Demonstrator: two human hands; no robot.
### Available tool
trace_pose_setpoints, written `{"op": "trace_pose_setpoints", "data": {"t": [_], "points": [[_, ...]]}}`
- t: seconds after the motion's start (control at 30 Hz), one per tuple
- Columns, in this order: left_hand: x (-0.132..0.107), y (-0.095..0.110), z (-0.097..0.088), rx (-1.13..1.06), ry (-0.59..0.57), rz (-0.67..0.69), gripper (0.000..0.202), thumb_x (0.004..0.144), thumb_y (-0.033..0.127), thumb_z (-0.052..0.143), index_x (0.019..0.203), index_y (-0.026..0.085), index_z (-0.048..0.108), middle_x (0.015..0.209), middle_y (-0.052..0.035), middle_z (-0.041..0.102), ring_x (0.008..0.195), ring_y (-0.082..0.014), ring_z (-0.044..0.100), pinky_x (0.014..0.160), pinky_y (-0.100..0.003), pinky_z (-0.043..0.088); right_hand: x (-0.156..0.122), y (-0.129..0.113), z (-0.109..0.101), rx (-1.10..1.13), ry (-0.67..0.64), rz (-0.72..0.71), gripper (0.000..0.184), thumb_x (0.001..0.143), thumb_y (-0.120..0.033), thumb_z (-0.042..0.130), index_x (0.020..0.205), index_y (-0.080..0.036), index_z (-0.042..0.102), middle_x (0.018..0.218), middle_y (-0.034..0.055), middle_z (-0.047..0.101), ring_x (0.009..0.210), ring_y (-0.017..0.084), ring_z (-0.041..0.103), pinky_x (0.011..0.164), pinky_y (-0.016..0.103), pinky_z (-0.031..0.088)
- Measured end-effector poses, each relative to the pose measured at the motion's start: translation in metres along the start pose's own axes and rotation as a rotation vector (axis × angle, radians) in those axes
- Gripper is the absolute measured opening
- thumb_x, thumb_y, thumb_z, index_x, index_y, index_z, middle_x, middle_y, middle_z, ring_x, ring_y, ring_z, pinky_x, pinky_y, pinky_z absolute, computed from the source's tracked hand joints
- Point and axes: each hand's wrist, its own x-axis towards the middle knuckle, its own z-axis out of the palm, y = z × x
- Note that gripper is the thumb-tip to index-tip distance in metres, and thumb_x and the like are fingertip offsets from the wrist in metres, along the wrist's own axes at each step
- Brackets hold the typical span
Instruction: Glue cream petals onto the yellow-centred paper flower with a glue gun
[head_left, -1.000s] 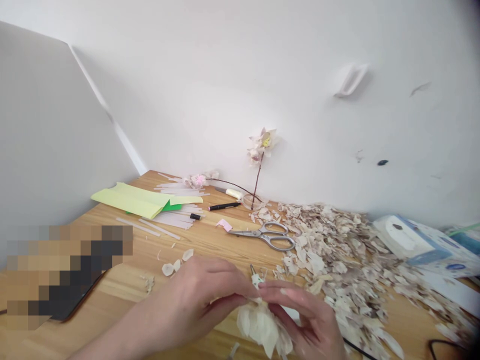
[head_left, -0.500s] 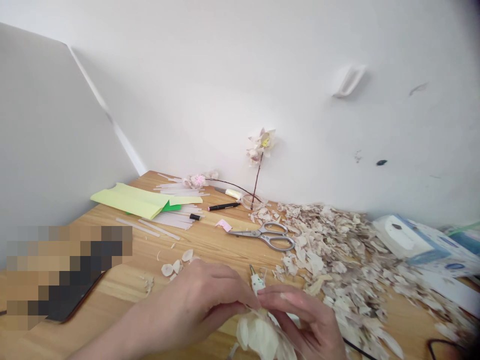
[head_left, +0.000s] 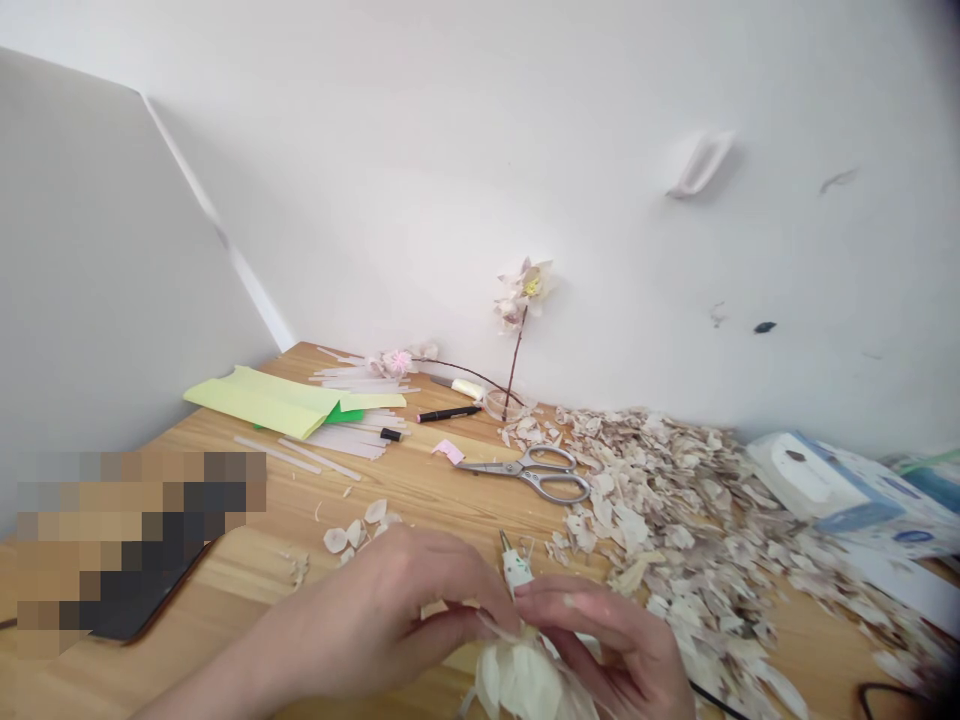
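Observation:
My left hand (head_left: 390,610) and my right hand (head_left: 607,640) meet at the bottom of the view, both pinched on a cream petal flower (head_left: 525,685) that hangs below the fingers. The flower's lower part runs out of the frame. Just behind my fingertips, the white tip of a glue gun (head_left: 514,566) pokes up from the wooden table (head_left: 420,480). A few loose petals (head_left: 352,530) lie to the left of my left hand.
A large heap of pale petal scraps (head_left: 697,510) covers the table's right half. Scissors (head_left: 536,470), a black marker (head_left: 448,412), glue sticks (head_left: 330,450), yellow and green paper (head_left: 277,400), a finished flower on a stem (head_left: 525,290), a tissue box (head_left: 832,485) and a phone (head_left: 142,600) lie around.
Both hands and the flower have sunk slightly lower in the view; the fingers keep working at the flower's top. Nothing else on the table has moved.

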Motion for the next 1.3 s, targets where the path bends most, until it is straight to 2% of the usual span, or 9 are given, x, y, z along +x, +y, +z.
{"op": "trace_pose_setpoints", "data": {"t": [0.2,0.4,0.63,0.7,0.77,0.87,0.93,1.07,1.3], "points": [[-0.001,0.004,0.002,-0.059,0.042,-0.079,0.021,0.083,0.019,0.051,0.093,0.024,0.068,0.083,-0.0027,0.072,0.072,-0.0134,0.066,0.063,-0.019,0.048,0.01,-0.008,-0.007,-0.178,-0.238,-0.12,0.038,0.08,-0.008,0.054,0.105,-0.036,0.061,0.092,0.0006,0.072,0.082,0.018,0.068,0.068,0.027,0.057],[-0.001,0.0,0.007,-0.147,0.095,-0.185,0.019,0.082,0.022,0.052,0.09,0.025,0.069,0.082,-0.0004,0.072,0.071,-0.0123,0.064,0.062,-0.019,0.048,0.007,-0.013,-0.01,-0.41,-0.18,-0.214,0.035,0.081,-0.012,0.053,0.108,-0.033,0.06,0.091,0.0022,0.073,0.082,0.02,0.069,0.07,0.029,0.057],[-0.002,-0.002,0.006,-0.19,0.026,-0.225,0.017,0.083,0.021,0.051,0.092,0.022,0.065,0.087,0.0006,0.07,0.075,-0.0107,0.061,0.067,-0.019,0.047,0.018,-0.031,-0.012,-0.53,-0.257,-0.339,0.023,0.086,-0.019,0.051,0.106,-0.027,0.06,0.087,0.0034,0.074,0.078,0.018,0.07,0.068,0.02,0.056],[-0.004,-0.001,0.006,-0.203,0.028,-0.23,0.028,0.082,0.018,0.05,0.108,0.027,0.057,0.095,0.0013,0.068,0.08,-0.0116,0.06,0.066,-0.019,0.046,0.016,-0.028,-0.013,-0.523,-0.244,-0.298,0.024,0.084,-0.022,0.053,0.106,-0.027,0.06,0.089,0.0048,0.073,0.078,0.019,0.07,0.068,0.023,0.057],[-0.006,-0.002,0.005,-0.245,0.031,-0.269,0.053,0.08,0.015,0.051,0.127,0.035,0.038,0.104,0.0017,0.065,0.08,-0.0117,0.059,0.061,-0.019,0.045,0.012,-0.02,-0.011,-0.47,-0.23,-0.218,0.025,0.081,-0.024,0.058,0.106,-0.028,0.061,0.091,0.0071,0.072,0.081,0.022,0.069,0.069,0.028,0.057],[-0.007,-0.006,0.006,-0.434,0.051,-0.315,0.073,0.079,0.014,0.051,0.136,0.041,0.013,0.11,-0.0008,0.061,0.081,-0.0127,0.059,0.065,-0.023,0.045,0.004,-0.005,-0.003,-0.15,-0.137,-0.088,0.034,0.075,-0.019,0.065,0.106,-0.03,0.056,0.094,0.0068,0.071,0.084,0.025,0.068,0.07,0.033,0.057],[-0.005,-0.011,0.007,-0.638,0.089,-0.289,0.075,0.079,0.013,0.049,0.138,0.038,0.009,0.114,-0.0051,0.057,0.091,-0.0165,0.057,0.072,-0.029,0.045,0.0,0.002,0.007,0.116,0.073,0.055,0.045,0.07,-0.012,0.068,0.104,-0.033,0.048,0.09,0.0028,0.071,0.075,0.021,0.069,0.063,0.03,0.057],[0.0,-0.019,0.01,-0.882,0.209,-0.22,0.08,0.074,0.011,0.051,0.139,0.03,0.009,0.119,-0.0114,0.053,0.098,-0.0221,0.055,0.075,-0.036,0.046,0.0,0.003,0.021,0.308,0.206,0.404,0.04,0.063,-0.015,0.074,0.089,-0.029,0.046,0.071,-0.0027,0.067,0.052,0.014,0.063,0.042,0.018,0.046],[-0.004,-0.014,0.02,-0.774,0.141,-0.369,0.09,0.066,0.001,0.043,0.139,0.034,0.003,0.128,-0.0054,0.05,0.107,-0.0209,0.052,0.095,-0.045,0.03,0.003,0.005,0.018,0.277,0.366,0.473,0.052,0.05,-0.011,0.078,0.085,-0.027,0.044,0.064,-0.0059,0.06,0.049,0.013,0.057,0.044,0.02,0.044]]}}
